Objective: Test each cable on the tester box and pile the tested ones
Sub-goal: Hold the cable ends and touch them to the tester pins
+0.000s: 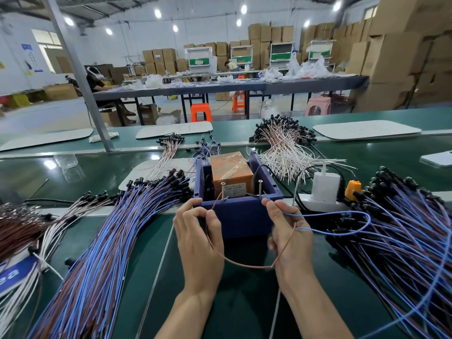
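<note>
While head view looks down on the counter [244, 309] | left hand [198, 238] pinches cable [244, 266] brown wire by tester box [239, 216] left screw [223, 190] | right hand [291, 238] pinches blue wire near right screw [260, 187] | left pile [110, 228], right pile [403, 228] flank box

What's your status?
Left hand pinches brown wire by left metal screw. Right hand pinches blue wire by right screw. Blue plastic tester box unobstructed.
</note>
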The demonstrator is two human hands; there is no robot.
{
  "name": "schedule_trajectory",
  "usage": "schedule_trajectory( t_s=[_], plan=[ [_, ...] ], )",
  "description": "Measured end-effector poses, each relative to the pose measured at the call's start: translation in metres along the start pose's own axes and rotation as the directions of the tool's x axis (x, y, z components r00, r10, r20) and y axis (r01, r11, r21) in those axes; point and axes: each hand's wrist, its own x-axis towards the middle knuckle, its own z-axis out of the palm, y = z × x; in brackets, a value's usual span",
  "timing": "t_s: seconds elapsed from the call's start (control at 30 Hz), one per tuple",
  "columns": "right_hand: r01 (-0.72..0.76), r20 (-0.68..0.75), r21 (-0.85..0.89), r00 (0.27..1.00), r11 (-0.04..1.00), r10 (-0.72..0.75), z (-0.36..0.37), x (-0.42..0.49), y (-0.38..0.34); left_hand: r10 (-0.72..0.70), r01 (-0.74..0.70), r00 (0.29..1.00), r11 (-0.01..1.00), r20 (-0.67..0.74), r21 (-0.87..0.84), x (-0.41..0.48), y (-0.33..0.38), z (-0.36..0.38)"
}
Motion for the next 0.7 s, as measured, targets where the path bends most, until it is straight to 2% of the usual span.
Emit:
schedule_trajectory(
  t_s=[0.7],
  plan=[
    [0.014, 0.012, -0.022, 1.0, 1.0, -0.014, 0.0009, 0.0002, 0.0044, 0.007, -0.007, 1.0, 0.999, 0.011, 0.036, -0.0001, -0.0014, -0.0005]
  ],
)
